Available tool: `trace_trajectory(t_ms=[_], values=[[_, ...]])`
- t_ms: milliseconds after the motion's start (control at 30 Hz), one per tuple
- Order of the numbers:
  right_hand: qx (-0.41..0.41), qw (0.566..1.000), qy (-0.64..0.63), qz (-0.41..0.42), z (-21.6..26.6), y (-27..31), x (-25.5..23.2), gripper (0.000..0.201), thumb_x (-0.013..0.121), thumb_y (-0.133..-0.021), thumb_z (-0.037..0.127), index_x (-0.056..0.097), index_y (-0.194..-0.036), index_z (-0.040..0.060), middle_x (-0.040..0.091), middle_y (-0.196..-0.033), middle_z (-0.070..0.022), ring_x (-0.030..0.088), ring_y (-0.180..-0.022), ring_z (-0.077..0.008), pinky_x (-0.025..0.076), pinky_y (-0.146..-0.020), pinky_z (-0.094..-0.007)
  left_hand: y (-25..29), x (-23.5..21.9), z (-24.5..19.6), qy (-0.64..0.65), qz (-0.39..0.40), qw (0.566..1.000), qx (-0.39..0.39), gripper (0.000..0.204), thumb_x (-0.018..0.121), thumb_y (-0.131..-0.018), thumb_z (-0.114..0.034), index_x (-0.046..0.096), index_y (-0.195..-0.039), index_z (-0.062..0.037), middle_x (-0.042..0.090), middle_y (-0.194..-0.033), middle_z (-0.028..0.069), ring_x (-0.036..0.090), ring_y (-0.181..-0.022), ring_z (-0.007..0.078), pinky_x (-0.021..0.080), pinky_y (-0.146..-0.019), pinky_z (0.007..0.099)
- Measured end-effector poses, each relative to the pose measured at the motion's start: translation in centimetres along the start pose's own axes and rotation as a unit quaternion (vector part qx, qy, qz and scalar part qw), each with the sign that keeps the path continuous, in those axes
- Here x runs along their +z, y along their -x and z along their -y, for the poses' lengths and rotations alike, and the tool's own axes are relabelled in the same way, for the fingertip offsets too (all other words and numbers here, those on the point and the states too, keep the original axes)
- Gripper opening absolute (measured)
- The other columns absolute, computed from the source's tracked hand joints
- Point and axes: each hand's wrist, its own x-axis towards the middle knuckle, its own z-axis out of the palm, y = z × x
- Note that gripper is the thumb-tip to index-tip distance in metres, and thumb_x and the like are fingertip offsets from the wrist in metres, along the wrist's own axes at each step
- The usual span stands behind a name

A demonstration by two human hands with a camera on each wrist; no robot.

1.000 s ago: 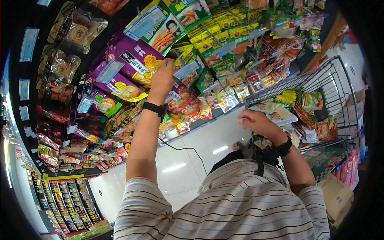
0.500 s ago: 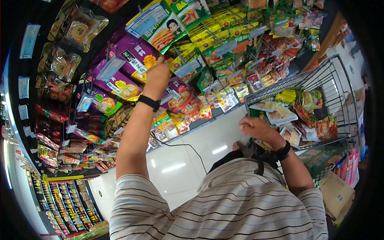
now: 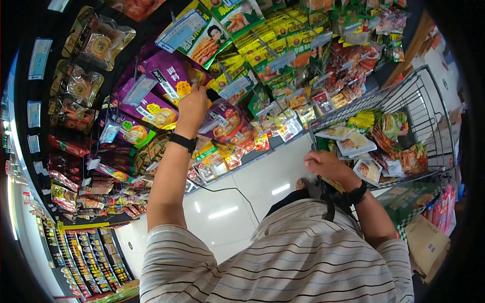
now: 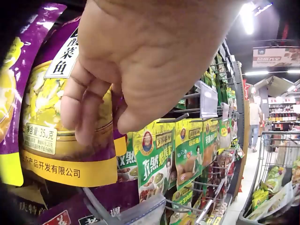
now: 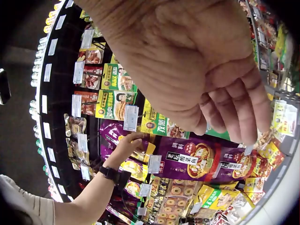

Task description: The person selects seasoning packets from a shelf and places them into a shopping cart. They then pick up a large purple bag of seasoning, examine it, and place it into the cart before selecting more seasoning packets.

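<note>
My left hand (image 3: 193, 107) pinches the right edge of a purple seasoning packet (image 3: 172, 70) hanging on the rack. In the left wrist view, the fingers (image 4: 93, 105) lie over the packet's front, by its picture of yellow fish stew, with the thumb at its edge. The packet's front bends a little near the hand. Beside it hangs another purple packet (image 3: 146, 108), partly behind a price tag (image 3: 139, 91). My right hand (image 3: 326, 164) hovers by the near end of the shopping cart (image 3: 439, 108), fingers loosely bent and holding nothing.
Green and yellow seasoning packets (image 3: 204, 43) hang on hooks to the right, with price tags jutting out. Lower down are purple packets with a red bowl picture (image 3: 227, 121). Several packaged foods (image 3: 356, 144) lie in the cart. A black cable (image 3: 222, 190) crosses over the floor.
My left hand has moved slightly down and left along the purple packet's edge, and the packet's front now bows. The right hand stays near the cart.
</note>
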Motion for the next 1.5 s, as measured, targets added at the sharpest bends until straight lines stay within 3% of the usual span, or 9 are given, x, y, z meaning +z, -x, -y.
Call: trace_trajectory(t_ms=[333,467,567,600,700,833,1167,1367,1500], values=[[0.008,0.999,0.034,0.017,-0.4,-0.1,-0.2,0.023,0.057,-0.093,0.018,0.064,-0.105,-0.0005,0.068,-0.079,-0.0093,0.066,-0.07,-0.0149,0.052,-0.067,-0.0298,-2.0,-2.3,-1.1,-0.001,-0.032,0.999,0.026,0.033,0.056,-0.084,-0.005,0.06,-0.116,-0.0004,0.054,-0.135,0.0169,0.07,-0.083,0.0295,0.057,-0.067,0.0396],[-0.001,0.999,0.039,0.018,-1.3,0.0,-0.2,0.021,0.059,-0.092,0.015,0.064,-0.106,-0.0006,0.068,-0.08,-0.0088,0.065,-0.069,-0.0148,0.052,-0.067,-0.0295,-3.9,-2.8,-1.0,-0.038,0.069,0.997,-0.001,0.023,0.055,-0.084,-0.002,0.058,-0.107,-0.0025,0.056,-0.12,0.0134,0.07,-0.08,0.0317,0.056,-0.063,0.0443],[-0.012,0.999,0.045,0.019,-2.8,0.0,-0.3,0.021,0.06,-0.09,0.013,0.064,-0.106,-0.0006,0.068,-0.081,-0.0081,0.065,-0.07,-0.0146,0.052,-0.066,-0.0294,-5.1,-3.4,-1.3,-0.068,0.134,0.989,0.005,0.025,0.057,-0.083,-0.003,0.062,-0.108,-0.0033,0.056,-0.12,0.0108,0.069,-0.091,0.0282,0.057,-0.061,0.0419],[0.027,0.999,0.024,0.022,-1.7,0.2,-0.4,0.023,0.062,-0.088,0.013,0.064,-0.106,-0.0012,0.068,-0.082,-0.0075,0.065,-0.071,-0.0148,0.052,-0.067,-0.0298,-5.7,-0.9,-0.1,-0.07,0.151,0.985,0.045,0.028,0.059,-0.082,-0.005,0.067,-0.109,-0.0034,0.055,-0.127,0.0082,0.064,-0.107,0.0243,0.058,-0.06,0.0382],[0.038,0.996,0.049,0.056,-1.2,0.3,-0.8,0.026,0.056,-0.097,0.023,0.063,-0.112,0.003,0.066,-0.091,-0.0033,0.065,-0.08,-0.0122,0.053,-0.068,-0.027,-5.9,-0.9,-0.2,-0.117,0.153,0.978,0.077,0.03,0.06,-0.082,-0.006,0.069,-0.111,-0.004,0.052,-0.132,0.0063,0.057,-0.118,0.0219,0.058,-0.061,0.035],[0.013,0.998,0.045,0.03,-1.3,0.0,-0.4,0.021,0.057,-0.092,0.015,0.063,-0.103,-0.0014,0.067,-0.079,-0.0078,0.065,-0.071,-0.0155,0.052,-0.066,-0.0303,-5.6,-1.7,-0.4,-0.112,0.162,0.98,0.04,0.032,0.059,-0.085,-0.01,0.066,-0.116,-0.0048,0.053,-0.131,0.011,0.068,-0.095,0.0242,0.057,-0.062,0.0385],[0.045,0.996,0.036,0.064,-1.4,-0.1,-0.8,0.025,0.057,-0.096,0.02,0.062,-0.111,0.0008,0.066,-0.089,-0.0046,0.064,-0.077,-0.0124,0.052,-0.069,-0.0274,-3.7,-1.7,-0.4,-0.093,0.065,0.993,0.029,0.028,0.058,-0.083,-0.01,0.063,-0.11,-0.0044,0.06,-0.116,0.0106,0.069,-0.081,0.0263,0.054,-0.062,0.0412],[0.047,0.996,0.056,0.052,0.3,0.1,-0.2,0.024,0.056,-0.095,0.021,0.062,-0.102,-0.0016,0.065,-0.081,-0.0079,0.064,-0.073,-0.0156,0.052,-0.068,-0.0306,-0.8,-3.0,-0.8,0.129,-0.057,0.988,0.066,0.034,0.061,-0.086,-0.01,0.057,-0.119,-0.002,0.055,-0.131,0.0126,0.066,-0.095,0.0336,0.056,-0.077,0.0421],[0.067,0.994,0.062,0.06,2.2,0.0,0.3,0.027,0.056,-0.095,0.023,0.062,-0.104,-0.0019,0.066,-0.082,-0.0079,0.065,-0.075,-0.0159,0.052,-0.071,-0.0312,1.8,-4.2,-1.0,0.191,-0.066,0.978,0.043,0.038,0.061,-0.087,-0.009,0.055,-0.124,-0.0012,0.053,-0.135,0.0174,0.059,-0.111,0.0364,0.05,-0.093,0.0417]])
